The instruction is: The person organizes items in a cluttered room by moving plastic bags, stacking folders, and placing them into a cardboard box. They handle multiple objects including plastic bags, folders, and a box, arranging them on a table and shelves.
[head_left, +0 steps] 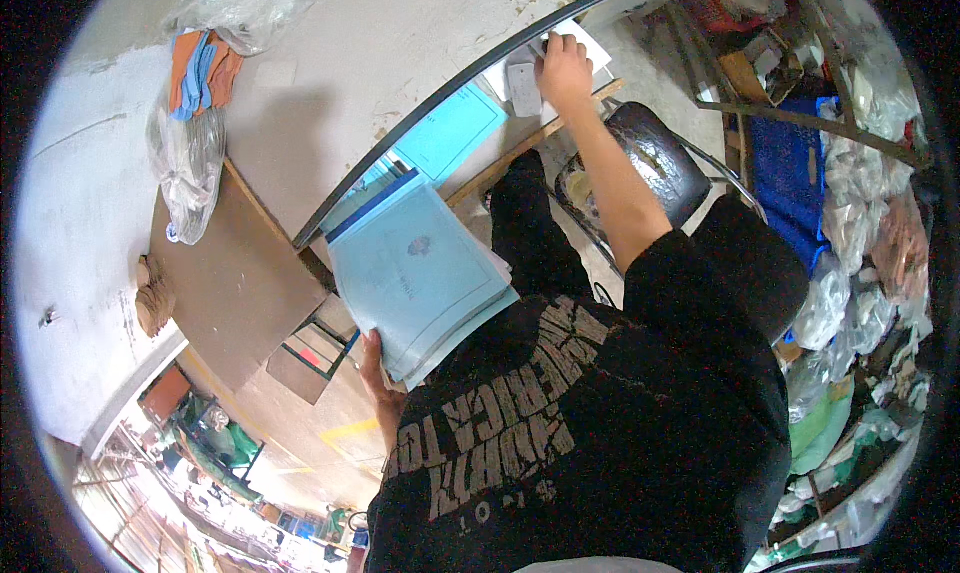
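Blue folder — lower-left edge grasped in left fingers; right fingers — hold unclear.

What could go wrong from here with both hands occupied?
The left grip has the light blue folder stack near one corner, so its uneven layers might slide apart. The right grip, over white papers, could nudge the grey flat item close by. The black chair stands near that spot, so something dropped might land on it.
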`<state>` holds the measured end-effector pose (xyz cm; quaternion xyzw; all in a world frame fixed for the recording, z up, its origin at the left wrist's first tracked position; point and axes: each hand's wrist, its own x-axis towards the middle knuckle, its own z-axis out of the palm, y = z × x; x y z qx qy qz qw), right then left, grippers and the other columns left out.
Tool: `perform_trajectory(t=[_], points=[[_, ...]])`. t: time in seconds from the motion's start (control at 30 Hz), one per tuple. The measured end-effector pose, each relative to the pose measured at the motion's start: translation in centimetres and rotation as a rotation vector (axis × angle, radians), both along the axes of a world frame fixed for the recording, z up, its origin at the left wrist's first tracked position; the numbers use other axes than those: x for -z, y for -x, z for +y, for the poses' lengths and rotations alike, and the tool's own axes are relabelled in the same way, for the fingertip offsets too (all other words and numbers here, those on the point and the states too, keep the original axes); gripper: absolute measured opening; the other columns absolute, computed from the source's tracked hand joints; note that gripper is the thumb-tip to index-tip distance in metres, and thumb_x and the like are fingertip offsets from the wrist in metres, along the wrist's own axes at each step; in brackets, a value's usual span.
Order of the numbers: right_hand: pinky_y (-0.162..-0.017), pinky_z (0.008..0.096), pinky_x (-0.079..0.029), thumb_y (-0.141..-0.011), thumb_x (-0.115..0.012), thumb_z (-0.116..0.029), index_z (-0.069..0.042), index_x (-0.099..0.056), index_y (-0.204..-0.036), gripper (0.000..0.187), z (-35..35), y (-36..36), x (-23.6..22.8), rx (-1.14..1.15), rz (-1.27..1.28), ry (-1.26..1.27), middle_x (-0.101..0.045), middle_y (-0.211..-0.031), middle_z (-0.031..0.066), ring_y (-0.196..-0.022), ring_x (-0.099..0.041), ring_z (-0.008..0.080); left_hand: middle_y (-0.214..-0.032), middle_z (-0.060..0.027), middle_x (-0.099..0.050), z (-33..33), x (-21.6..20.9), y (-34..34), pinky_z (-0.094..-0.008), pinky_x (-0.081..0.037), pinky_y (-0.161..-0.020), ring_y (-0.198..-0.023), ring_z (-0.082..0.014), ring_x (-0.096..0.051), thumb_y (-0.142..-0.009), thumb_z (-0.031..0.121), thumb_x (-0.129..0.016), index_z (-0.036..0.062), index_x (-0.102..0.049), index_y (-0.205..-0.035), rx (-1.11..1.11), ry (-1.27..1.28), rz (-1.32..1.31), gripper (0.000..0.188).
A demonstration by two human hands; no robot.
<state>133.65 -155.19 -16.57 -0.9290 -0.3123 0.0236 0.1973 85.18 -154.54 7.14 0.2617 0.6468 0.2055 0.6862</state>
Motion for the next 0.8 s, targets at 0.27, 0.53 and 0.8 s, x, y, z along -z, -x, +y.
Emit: perform_trajectory(t=[0.27, 0.53, 0.8], points=[[-0.096, 0.0546, -0.049, -0.077, -0.081, -0.053, -0.002, -0.050, -0.130, 0.080, 4.7, 11.6, -2.0, -0.095, 0.335, 0.240, -0.056, -0.126, 0.0160, -0.121, -0.054, 0.0351, -0.142, -0.0132, -0.050, -1.0, -1.0, 1.9, -0.0418, -0.043, -0.105, -0.125, -0.0294, -0.052, -0.096, 0.039, -0.064, 0.0060, -0.038, -0.150, -0.095, -0.081, 0.095, 0.069], [-0.104, 0.0508, -0.044, -0.078, -0.080, -0.044, 0.001, -0.050, -0.133, 0.077, 5.9, 13.3, -1.2, 0.031, 0.599, 0.280, -0.053, -0.134, 0.0217, -0.126, -0.052, 0.0362, -0.150, -0.0149, -0.045, -2.1, -0.9, 3.7, -0.0429, -0.040, -0.110, -0.132, -0.0316, -0.049, -0.096, 0.038, -0.063, 0.0093, -0.031, -0.157, -0.172, -0.048, 0.109, 0.075], [-0.095, 0.0544, -0.049, -0.087, -0.070, -0.027, 0.005, -0.053, -0.125, 0.052, 3.6, 13.6, 1.8, -0.018, 0.565, 0.056, -0.062, -0.115, 0.0316, -0.115, -0.058, 0.0465, -0.144, -0.0139, -0.050, -2.1, -0.9, 3.9, -0.0418, -0.043, -0.106, -0.128, -0.0306, -0.052, -0.095, 0.039, -0.065, 0.0074, -0.036, -0.154, -0.192, -0.083, 0.073, 0.073]])
